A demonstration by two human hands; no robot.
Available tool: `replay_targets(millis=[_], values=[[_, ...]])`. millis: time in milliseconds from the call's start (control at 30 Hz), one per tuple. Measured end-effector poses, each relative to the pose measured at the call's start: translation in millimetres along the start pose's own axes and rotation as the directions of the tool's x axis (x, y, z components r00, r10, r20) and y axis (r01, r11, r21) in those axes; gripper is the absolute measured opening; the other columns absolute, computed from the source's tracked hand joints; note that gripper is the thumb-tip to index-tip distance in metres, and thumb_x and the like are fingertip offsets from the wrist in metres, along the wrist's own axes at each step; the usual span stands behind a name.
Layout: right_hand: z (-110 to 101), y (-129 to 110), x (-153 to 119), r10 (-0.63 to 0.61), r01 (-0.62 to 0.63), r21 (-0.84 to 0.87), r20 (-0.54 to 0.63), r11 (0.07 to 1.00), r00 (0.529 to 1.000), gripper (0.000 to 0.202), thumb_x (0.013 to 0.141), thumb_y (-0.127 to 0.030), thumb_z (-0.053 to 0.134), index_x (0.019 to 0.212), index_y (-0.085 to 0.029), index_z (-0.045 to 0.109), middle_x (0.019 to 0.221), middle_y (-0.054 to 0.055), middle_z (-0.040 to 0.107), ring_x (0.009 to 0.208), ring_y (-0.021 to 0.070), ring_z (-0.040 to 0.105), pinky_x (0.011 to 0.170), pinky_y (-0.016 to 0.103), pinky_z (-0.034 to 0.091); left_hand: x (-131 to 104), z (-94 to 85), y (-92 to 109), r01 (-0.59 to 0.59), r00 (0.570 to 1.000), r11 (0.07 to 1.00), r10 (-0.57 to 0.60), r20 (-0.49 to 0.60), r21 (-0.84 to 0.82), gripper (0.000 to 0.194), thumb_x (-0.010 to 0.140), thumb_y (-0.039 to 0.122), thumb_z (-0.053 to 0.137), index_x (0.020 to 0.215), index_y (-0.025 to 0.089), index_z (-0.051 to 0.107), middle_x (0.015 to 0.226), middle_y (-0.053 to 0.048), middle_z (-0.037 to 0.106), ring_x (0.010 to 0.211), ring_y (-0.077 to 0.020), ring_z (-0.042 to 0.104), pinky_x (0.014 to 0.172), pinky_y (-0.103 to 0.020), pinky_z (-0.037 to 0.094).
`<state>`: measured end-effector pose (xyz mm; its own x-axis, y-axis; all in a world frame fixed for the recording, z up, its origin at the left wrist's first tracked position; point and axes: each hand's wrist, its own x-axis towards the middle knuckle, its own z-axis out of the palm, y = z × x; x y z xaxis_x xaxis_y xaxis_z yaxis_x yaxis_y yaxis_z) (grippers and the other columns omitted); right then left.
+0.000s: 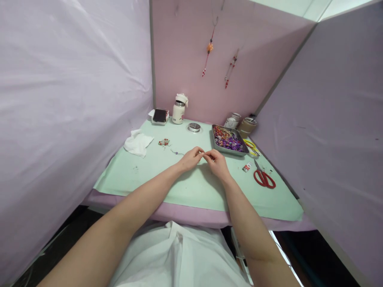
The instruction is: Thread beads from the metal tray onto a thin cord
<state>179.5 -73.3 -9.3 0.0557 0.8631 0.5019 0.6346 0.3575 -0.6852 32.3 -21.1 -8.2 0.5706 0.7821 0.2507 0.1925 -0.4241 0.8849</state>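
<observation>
Meeting at the fingertips, the left hand (191,159) and right hand (218,162) each form a close pinch over the pale green mat (194,191); what lies between the fingers is too small to tell. A thin beaded strand (177,153) lies on the mat just beside the left hand, its right end hard to make out. Beyond the right hand sits a metal tray (229,152) of tangled purple and orange pieces (229,140). Off to the right lie red-handled scissors (259,178) and a small packet (247,167). Farther left rest a red beaded cluster (164,142) and a white cloth (138,142).
</observation>
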Motion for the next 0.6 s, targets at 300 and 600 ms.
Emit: replay_targets(millis=[300, 600], values=[[-1.3, 6.9, 1.9, 0.104, -0.104, 0.012, -0.07, 0.995, 0.992, 0.022, 0.079, -0.038, 0.054, 0.073, -0.019, 0.063, 0.073, 0.003, 0.06, 0.065, 0.0148, 0.049, 0.064, 0.029, 0.039, 3.0, -0.8, -1.7, 0.016, 0.988, 0.998, -0.007, -0.156, 0.053, 0.017, 0.074, 0.03, 0.057, 0.081, 0.017, 0.065, 0.06, 0.004, 0.052, 0.058, -0.011, 0.044, 0.058, -0.024, 0.034], [-1.2, 8.5, 3.1, 0.121, -0.119, 0.036, -0.078, 0.992, 0.99, 0.023, 0.078, -0.039, 0.054, 0.073, -0.018, 0.062, 0.073, 0.003, 0.06, 0.066, 0.015, 0.049, 0.064, 0.029, 0.039, 7.4, -3.9, -7.3, 0.102, 0.966, 0.994, -0.107, -0.234, -0.033, 0.021, 0.069, 0.032, 0.061, 0.074, 0.014, 0.072, 0.062, -0.002, 0.063, 0.057, -0.0118, 0.049, 0.057, -0.025, 0.035]])
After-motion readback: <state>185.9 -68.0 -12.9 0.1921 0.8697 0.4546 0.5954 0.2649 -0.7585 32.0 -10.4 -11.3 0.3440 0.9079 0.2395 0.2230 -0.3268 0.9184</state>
